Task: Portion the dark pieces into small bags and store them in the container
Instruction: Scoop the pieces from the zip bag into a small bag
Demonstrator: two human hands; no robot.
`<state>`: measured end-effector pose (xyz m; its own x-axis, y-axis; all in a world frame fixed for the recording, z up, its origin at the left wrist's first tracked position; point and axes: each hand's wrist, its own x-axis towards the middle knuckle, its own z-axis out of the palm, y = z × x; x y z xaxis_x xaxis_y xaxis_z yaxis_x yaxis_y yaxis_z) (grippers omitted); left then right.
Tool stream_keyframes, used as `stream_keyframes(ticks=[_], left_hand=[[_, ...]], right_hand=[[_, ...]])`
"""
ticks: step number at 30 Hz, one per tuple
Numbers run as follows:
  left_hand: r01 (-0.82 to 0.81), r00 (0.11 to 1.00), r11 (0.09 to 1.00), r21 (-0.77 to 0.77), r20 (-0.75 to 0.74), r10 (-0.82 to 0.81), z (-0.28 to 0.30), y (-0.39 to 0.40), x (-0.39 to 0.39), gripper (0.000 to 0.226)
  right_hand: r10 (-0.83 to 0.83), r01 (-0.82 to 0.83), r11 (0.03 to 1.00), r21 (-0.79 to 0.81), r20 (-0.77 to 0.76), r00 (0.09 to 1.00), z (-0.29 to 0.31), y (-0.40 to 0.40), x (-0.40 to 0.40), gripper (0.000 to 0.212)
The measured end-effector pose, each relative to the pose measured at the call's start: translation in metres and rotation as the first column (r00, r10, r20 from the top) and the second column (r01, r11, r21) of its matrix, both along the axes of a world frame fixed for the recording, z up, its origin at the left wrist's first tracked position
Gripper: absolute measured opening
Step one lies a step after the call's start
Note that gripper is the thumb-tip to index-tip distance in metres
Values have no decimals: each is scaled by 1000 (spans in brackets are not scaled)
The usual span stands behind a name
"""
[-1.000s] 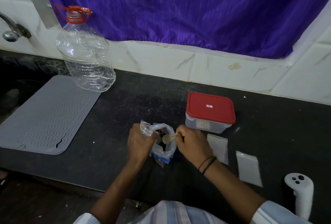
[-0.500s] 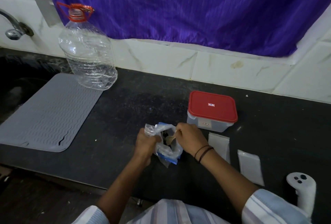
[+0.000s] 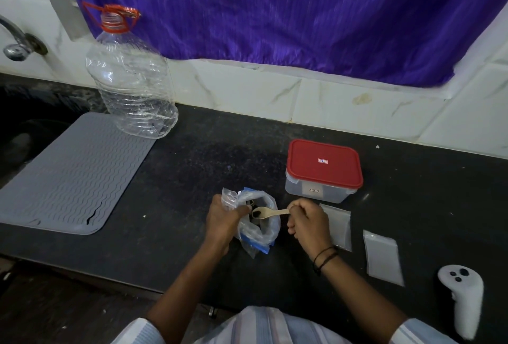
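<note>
L hand (image 3: 224, 220) grips plastic bag (image 3: 259, 229) by its rim, fingers curled — R hand (image 3: 309, 224) pinches wooden spoon (image 3: 268, 212) w/ dark pieces (image 3: 257, 214) over bag mouth.

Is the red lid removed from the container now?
No, the red lid sits closed on the container behind the right hand.

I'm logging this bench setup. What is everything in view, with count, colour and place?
Clear plastic bag of dark pieces: one, blue-edged, centre.
Small wooden spoon: one, tan, at bag mouth.
Lidded plastic container: one, red lid, behind right hand.
Small flat bags: two, translucent, right.
Large empty bottle: one, clear, back left.
Ribbed mat: one, grey, left.
Handheld controller: one, white, right edge.
Curtain: one, purple, above.
Tap: one, metal, far left.
Left hand: grips bag.
Right hand: pinches spoon.
</note>
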<state>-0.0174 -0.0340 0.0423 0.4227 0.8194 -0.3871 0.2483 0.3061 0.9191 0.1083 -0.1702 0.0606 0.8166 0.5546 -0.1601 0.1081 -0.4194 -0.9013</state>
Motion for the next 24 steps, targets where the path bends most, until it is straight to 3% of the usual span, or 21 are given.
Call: stream_keyframes(ticks=[6,11,13,15,19,22,24], left_hand=[[6,1000,962,274,-28,1,8,-4,-6,33],[61,997,891,451,-76,-30,11,-5,-4,30],[94,993,868,488,-103,-50,7,-5,-3,32],[106,992,848,519,-110,-57,1,-5,-2,31],[129,989,807,576,-135,-61,-3,-2,2,27],[114,992,795,595,-110,-60,-4,-2,2,24],[90,996,809,581,-66,-64,-5,-3,1,23]], right_hand=[[-86,95,971,218,-53,995,32,-5,2,22],[-28,43,939,340,-49,998,59,8,-1,23],[6,-18,952,305,38,999,63,16,-5,22],[59,-113,971,210,247,967,63,21,-9,18],[281,-314,948,-59,617,735,65,27,-21,12],[447,-427,867,-258,782,435,69,28,-24,6],[485,-485,806,-339,848,214,68,29,-20,16]])
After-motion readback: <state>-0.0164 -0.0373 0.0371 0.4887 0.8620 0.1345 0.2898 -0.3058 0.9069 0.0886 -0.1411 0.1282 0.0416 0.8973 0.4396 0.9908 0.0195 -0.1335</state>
